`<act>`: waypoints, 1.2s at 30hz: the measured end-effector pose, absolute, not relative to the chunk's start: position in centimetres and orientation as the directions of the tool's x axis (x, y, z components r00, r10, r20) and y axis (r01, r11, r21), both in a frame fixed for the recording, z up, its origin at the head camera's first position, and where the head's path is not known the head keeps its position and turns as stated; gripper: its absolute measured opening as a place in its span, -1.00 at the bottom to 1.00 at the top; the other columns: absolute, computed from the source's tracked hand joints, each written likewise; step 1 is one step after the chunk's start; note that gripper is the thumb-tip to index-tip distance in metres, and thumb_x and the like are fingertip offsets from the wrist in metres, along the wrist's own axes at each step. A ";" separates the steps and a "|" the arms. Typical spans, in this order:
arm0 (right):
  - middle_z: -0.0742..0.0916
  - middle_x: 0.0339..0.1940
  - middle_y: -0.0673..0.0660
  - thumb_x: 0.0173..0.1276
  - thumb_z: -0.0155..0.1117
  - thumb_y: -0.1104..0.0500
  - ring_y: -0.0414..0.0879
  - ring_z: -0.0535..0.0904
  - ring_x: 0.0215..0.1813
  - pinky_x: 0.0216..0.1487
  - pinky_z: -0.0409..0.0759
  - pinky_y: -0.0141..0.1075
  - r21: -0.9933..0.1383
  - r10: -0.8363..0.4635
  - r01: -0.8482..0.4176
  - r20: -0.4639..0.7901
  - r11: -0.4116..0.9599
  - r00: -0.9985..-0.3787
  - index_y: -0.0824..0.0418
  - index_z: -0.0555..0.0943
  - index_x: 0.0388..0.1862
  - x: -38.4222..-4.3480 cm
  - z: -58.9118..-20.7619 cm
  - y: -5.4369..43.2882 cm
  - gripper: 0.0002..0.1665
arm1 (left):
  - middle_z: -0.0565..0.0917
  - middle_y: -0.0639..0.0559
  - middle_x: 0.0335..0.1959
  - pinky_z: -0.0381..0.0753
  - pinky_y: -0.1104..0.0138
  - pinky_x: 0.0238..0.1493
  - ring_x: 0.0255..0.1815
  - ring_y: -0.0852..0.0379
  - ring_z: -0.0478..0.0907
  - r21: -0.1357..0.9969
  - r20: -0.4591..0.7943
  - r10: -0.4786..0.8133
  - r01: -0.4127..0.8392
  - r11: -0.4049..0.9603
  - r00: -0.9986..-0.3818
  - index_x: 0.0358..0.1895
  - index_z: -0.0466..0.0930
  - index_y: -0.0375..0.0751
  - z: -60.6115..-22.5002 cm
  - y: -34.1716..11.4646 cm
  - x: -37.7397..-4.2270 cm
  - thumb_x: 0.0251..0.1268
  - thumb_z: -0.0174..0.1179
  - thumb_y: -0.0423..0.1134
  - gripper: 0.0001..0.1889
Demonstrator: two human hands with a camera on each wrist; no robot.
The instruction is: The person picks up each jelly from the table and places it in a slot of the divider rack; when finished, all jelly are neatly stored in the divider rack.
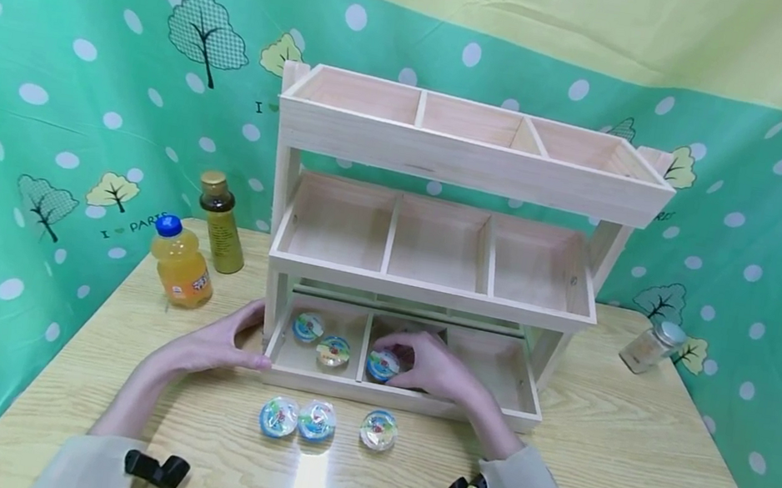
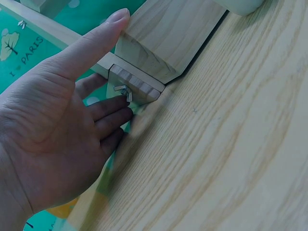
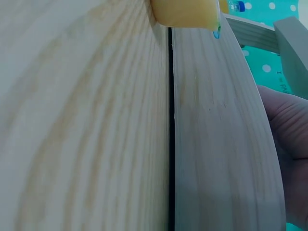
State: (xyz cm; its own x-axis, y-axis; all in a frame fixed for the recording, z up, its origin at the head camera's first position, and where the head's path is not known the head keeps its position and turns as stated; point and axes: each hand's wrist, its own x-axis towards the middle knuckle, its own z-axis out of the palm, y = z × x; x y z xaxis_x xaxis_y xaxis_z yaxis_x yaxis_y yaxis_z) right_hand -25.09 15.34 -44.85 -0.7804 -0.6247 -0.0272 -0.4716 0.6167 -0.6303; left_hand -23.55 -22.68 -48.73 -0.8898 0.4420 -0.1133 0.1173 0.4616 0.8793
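Note:
My right hand (image 1: 428,363) reaches into the middle compartment of the bottom tray (image 1: 406,398) and pinches a small sealed jelly cup (image 1: 383,366) with a blue lid label. Two similar cups, one behind (image 1: 308,327) and one nearer (image 1: 333,351), lie in the left compartment. My left hand (image 1: 224,343) is at the left end of the wooden rack. Its thumb lies along the tray's corner, while the other fingers reach behind, beside a wing nut (image 2: 124,91). In the right wrist view the tray's front board (image 3: 216,130) hides most of my right hand (image 3: 291,144).
Three more cups lie before the rack: a left pair (image 1: 278,417) and a single one (image 1: 379,430). An orange drink bottle (image 1: 181,267) and a dark-necked bottle (image 1: 222,227) stand left. A tilted lidded jar (image 1: 652,348) is right. The middle tier (image 1: 429,292) overhangs the bottom tray.

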 end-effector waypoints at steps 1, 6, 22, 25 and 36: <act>0.78 0.06 0.03 0.17 0.59 0.17 -0.11 0.65 0.00 0.03 0.71 -0.24 -0.641 -0.625 -0.467 -0.025 0.609 -0.780 0.09 0.68 0.25 -25.1 -44.8 15.5 -0.39 | -0.06 -0.35 0.70 -0.16 -0.35 0.64 0.70 -0.43 -0.15 0.880 -0.113 0.440 0.116 0.460 -0.891 0.68 -0.20 -0.22 -48.8 -22.7 -23.6 0.16 0.48 -0.03 0.19; 0.78 0.15 0.09 0.25 0.55 0.11 0.04 0.68 0.18 0.21 0.71 0.00 -0.728 -0.610 -0.413 -0.010 0.547 -0.792 0.11 0.64 0.29 -24.7 -44.5 16.6 -0.39 | -0.07 -0.35 0.70 -0.14 -0.34 0.64 0.70 -0.42 -0.16 0.872 -0.122 0.428 0.110 0.477 -0.895 0.68 -0.20 -0.22 -48.8 -22.7 -23.5 0.16 0.48 -0.01 0.20; 0.78 0.11 0.26 0.27 0.50 0.22 0.15 0.75 0.05 0.15 0.77 -0.06 -0.728 -0.595 -0.572 0.282 0.378 -0.752 0.24 0.65 0.21 -21.4 -43.4 18.0 -0.49 | -0.06 -0.35 0.70 -0.14 -0.34 0.64 0.70 -0.42 -0.15 0.881 -0.120 0.425 0.102 0.463 -0.897 0.68 -0.20 -0.24 -48.9 -22.8 -23.6 0.18 0.46 -0.03 0.18; 0.78 0.12 0.23 0.26 0.51 0.20 0.16 0.75 0.05 0.14 0.78 -0.09 -0.740 -0.607 -0.577 0.294 0.345 -0.739 0.23 0.66 0.20 -20.9 -43.3 17.9 -0.49 | -0.07 -0.35 0.70 -0.13 -0.34 0.64 0.70 -0.42 -0.15 0.881 -0.119 0.424 0.101 0.462 -0.898 0.68 -0.21 -0.24 -49.0 -22.8 -23.6 0.18 0.46 -0.02 0.18; 0.79 0.17 0.14 0.24 0.53 0.22 -0.02 0.76 0.11 0.19 0.77 -0.18 -0.757 -0.719 -0.555 0.166 0.345 -0.674 0.15 0.65 0.27 -19.4 -42.8 17.7 -0.41 | -0.07 -0.38 0.70 -0.15 -0.38 0.62 0.69 -0.45 -0.16 0.868 -0.096 0.443 0.142 0.475 -0.891 0.68 -0.20 -0.24 -48.7 -22.8 -23.4 0.14 0.48 -0.03 0.20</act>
